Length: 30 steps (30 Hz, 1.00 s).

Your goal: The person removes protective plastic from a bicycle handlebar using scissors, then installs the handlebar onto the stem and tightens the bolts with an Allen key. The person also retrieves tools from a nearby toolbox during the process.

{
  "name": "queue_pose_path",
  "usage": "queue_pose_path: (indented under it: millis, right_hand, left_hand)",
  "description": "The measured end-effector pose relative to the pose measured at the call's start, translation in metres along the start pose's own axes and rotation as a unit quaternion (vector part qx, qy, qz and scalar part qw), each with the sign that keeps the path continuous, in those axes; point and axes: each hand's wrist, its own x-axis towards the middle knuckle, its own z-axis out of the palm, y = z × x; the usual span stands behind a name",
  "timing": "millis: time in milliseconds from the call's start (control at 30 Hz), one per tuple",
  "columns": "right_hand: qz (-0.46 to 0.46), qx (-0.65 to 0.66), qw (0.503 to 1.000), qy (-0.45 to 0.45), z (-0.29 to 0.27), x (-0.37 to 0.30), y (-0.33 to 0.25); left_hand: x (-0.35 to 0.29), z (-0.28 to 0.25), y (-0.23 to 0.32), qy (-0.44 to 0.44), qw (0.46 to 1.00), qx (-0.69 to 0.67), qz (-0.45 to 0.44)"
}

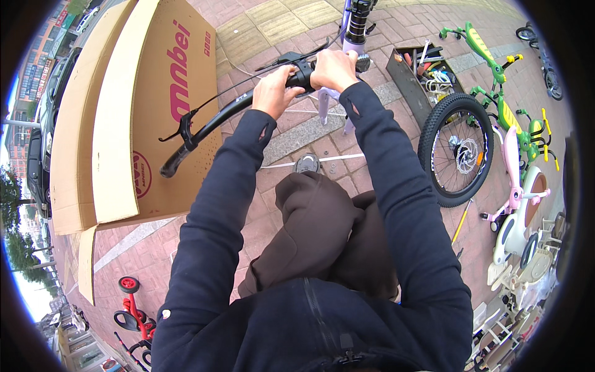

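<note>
- Black handlebar: held at the centre of the view near 12 o'clock, its free end with grip and brake lever reaching out toward 9 o'clock.
- Left hand: fingers clamped round the bar just beside the stem clamp.
- Right hand: fingers closed over the clamp where the bar meets the lilac bicycle frame.
- Progress, as judged: the bar sits on the stem and is being set; the spoked wheel stands apart at 3 o'clock, not yet mounted, so much assembly remains.
- Open tool tray: on the brick pavement at 1 o'clock.
- Large brown cardboard carton: at 9 to 10 o'clock, flaps open, red lettering and a round red mark on its face.
- Green scooter at 2 o'clock; pink and white ride-on toys at 4 o'clock; red ride-on at 7 o'clock.
</note>
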Motion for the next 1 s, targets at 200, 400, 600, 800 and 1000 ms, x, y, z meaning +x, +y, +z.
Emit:
queue_pose_path:
  millis: [200,400,600,800,1000]
  right_hand:
    - [0.018,-0.017,0.999,-0.04,-0.001,0.001,-0.002]
    - [0.016,-0.022,0.999,-0.019,-0.001,0.0,-0.003]
    - [0.01,-0.029,0.999,-0.032,-0.002,0.001,-0.002]
    - [0.008,-0.028,0.999,-0.036,-0.005,-0.002,-0.004]
    - [-0.007,-0.043,0.998,-0.039,-0.006,-0.003,-0.001]
  left_hand:
    - [0.004,0.001,0.002,-0.015,1.0,0.01,0.001]
    - [0.001,0.009,0.006,0.002,0.993,0.121,0.006]
    - [-0.021,-0.023,-0.018,0.02,0.982,0.188,0.004]
    - [-0.034,-0.037,-0.043,-0.034,0.994,0.032,-0.096]
    - [-0.028,-0.034,-0.039,-0.127,0.983,0.028,-0.129]
